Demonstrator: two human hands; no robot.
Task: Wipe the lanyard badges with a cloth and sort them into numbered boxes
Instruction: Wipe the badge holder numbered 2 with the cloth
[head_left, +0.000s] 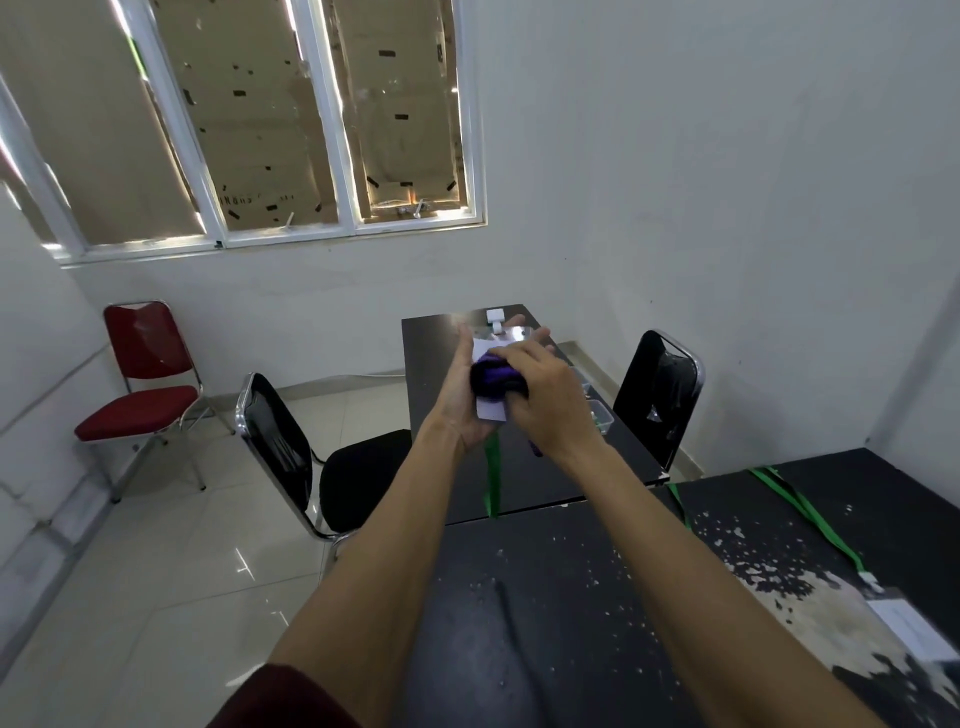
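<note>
My left hand holds a white badge in a clear sleeve flat in its palm, out in front of me above the far table. My right hand grips a dark purple cloth and presses it onto the badge's face. The badge's green lanyard hangs down below my hands. A second badge with a green lanyard lies on the near table at the right. Clear plastic boxes sit on the far table, partly hidden behind my right hand; no numbers are readable.
A worn black near table meets a second black table that runs away from me. Black chairs stand on either side of it. A red chair is by the left wall. A small white object sits at the far end.
</note>
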